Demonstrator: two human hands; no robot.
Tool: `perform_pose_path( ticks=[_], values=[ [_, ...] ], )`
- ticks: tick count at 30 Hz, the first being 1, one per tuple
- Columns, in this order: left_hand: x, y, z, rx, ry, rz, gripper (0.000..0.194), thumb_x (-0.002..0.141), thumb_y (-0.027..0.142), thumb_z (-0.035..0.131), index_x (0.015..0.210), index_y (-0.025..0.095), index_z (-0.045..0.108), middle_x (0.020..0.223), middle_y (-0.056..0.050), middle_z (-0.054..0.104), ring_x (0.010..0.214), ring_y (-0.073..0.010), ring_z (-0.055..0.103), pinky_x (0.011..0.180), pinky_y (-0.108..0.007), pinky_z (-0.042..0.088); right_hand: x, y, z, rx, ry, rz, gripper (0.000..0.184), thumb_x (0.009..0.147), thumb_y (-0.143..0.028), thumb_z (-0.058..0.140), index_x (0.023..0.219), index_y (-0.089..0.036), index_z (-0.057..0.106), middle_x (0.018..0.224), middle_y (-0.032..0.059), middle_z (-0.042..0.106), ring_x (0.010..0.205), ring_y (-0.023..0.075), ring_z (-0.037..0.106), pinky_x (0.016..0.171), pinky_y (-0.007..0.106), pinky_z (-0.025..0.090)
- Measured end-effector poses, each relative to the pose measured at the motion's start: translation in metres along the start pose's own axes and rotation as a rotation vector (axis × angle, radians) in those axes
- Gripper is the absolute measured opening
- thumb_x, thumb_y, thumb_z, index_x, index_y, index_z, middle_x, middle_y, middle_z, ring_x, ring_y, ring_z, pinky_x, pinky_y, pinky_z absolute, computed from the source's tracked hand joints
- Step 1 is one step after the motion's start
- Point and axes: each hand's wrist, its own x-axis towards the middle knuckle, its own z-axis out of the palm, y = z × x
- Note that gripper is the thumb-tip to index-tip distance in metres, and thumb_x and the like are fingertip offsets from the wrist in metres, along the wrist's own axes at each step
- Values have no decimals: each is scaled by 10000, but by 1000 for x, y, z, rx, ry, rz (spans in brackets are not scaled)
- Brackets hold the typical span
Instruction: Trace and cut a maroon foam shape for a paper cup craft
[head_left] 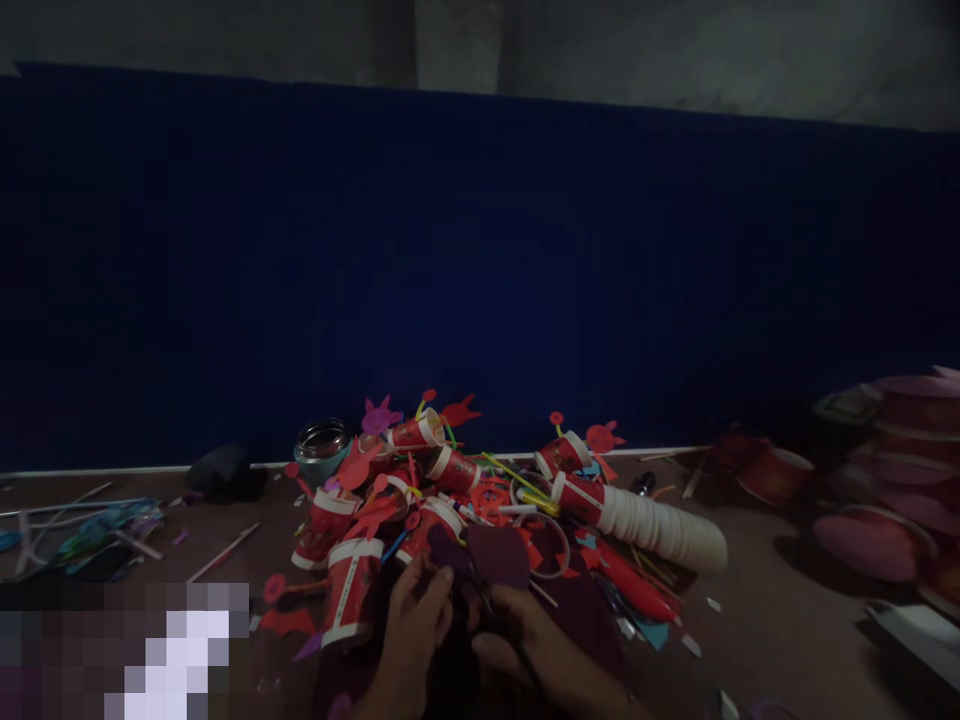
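Note:
My left hand (412,625) and my right hand (517,640) meet low in the middle of the view over a dark maroon sheet of paper (499,555). The left hand's fingers pinch the sheet's edge. The right hand is closed around a thin dark tool, perhaps scissors (480,590), but the dim light hides its shape. Just beyond the hands lies a heap of red paper cups (349,585) with red and pink cut-outs and straws stuck in them. A stack of white-sided cups (660,525) lies on its side to the right.
A brown table (787,620) runs up to a dark blue wall panel (480,280). A small glass jar (321,445) stands behind the heap. Straws and sticks (82,525) lie at the left. Red and pink bowls or plates (877,540) are piled at the right.

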Motion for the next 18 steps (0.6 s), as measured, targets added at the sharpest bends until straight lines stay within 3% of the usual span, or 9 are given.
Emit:
perform_pose_path(
  ticks=[9, 18],
  values=[
    [-2, 4, 2, 57, -70, 12, 315, 641, 414, 676, 668, 180, 465, 409, 125, 340, 358, -11, 212, 374, -154, 147, 1, -1, -2, -29, 30, -39, 413, 668, -548, 646, 719, -160, 514, 620, -38, 481, 548, 83, 424, 520, 199, 351],
    [0, 1, 1, 54, -97, 21, 325, 662, 422, 659, 680, 184, 438, 442, 124, 344, 373, -12, 208, 382, -163, 147, 2, 2, -1, -113, 45, 39, 442, 675, -599, 597, 682, -183, 446, 480, -76, 443, 411, 56, 386, 406, 170, 301]
  ],
)
